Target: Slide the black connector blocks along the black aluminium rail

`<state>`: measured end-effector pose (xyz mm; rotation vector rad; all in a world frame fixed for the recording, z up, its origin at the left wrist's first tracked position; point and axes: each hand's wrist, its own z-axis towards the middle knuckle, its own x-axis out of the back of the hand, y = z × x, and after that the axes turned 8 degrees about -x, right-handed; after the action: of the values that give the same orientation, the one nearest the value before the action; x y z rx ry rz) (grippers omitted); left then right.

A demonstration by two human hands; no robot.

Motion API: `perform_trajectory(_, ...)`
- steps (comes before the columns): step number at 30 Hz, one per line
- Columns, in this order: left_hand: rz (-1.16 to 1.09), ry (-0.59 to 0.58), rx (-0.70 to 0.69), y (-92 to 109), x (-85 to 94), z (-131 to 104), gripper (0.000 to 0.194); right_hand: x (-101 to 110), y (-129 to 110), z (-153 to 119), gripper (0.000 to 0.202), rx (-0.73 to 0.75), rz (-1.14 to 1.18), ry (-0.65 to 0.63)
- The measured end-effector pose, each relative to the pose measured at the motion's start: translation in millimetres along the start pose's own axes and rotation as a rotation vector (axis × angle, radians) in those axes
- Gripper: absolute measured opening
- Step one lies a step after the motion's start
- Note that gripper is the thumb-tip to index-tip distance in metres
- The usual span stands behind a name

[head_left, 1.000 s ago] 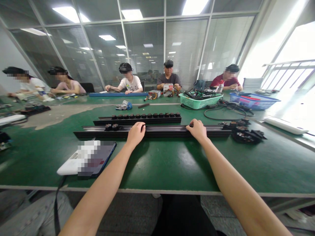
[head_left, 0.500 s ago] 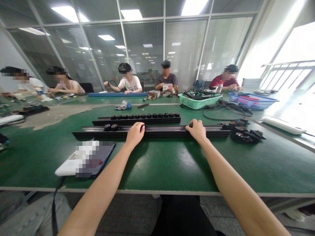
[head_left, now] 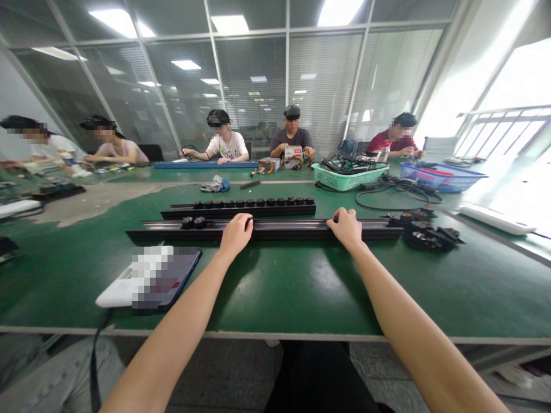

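A long black metal rail (head_left: 293, 229) lies crosswise on the table in front of me. Two small black socket modules (head_left: 193, 222) sit in its channel toward the left end. My left hand (head_left: 236, 234) rests on the rail near its middle, fingers closed around a small dark part mostly hidden by them. Farther right along the same rail, my right hand (head_left: 346, 228) pinches another small dark piece (head_left: 336, 219) at the channel. Behind it lies a second black rail (head_left: 241, 213) with a row of several similar modules. Loose black modules (head_left: 433, 236) are heaped at the right end.
A phone (head_left: 183, 281) and a white device (head_left: 120, 289) lie at front left. A green basket (head_left: 350, 181) of cables and a blue basket (head_left: 443, 179) stand at the back right. A crumpled glove (head_left: 215, 184) lies behind the rails. Several people sit across the green table (head_left: 284, 298).
My right hand has shifted very slightly to the right along the rail. The left hand stays where it was. Across the table, a person's hand with a cable has lowered.
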<state>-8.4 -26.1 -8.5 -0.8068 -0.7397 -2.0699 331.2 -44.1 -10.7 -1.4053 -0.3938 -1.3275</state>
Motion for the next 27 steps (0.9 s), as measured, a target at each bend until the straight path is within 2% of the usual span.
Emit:
perform_trajectory(18, 0.002, 0.008, -0.006, -2.3, -1.8, 0.3, 0.03, 1.5, -2.4, 0.1, 0.023, -0.027, -0.039, -0.031)
perform_trajectory(27, -0.004, 0.011, -0.012, -2.3, -2.2, 0.5, 0.03, 1.3, -3.4, -2.5, 0.021, -0.011, -0.072, -0.001)
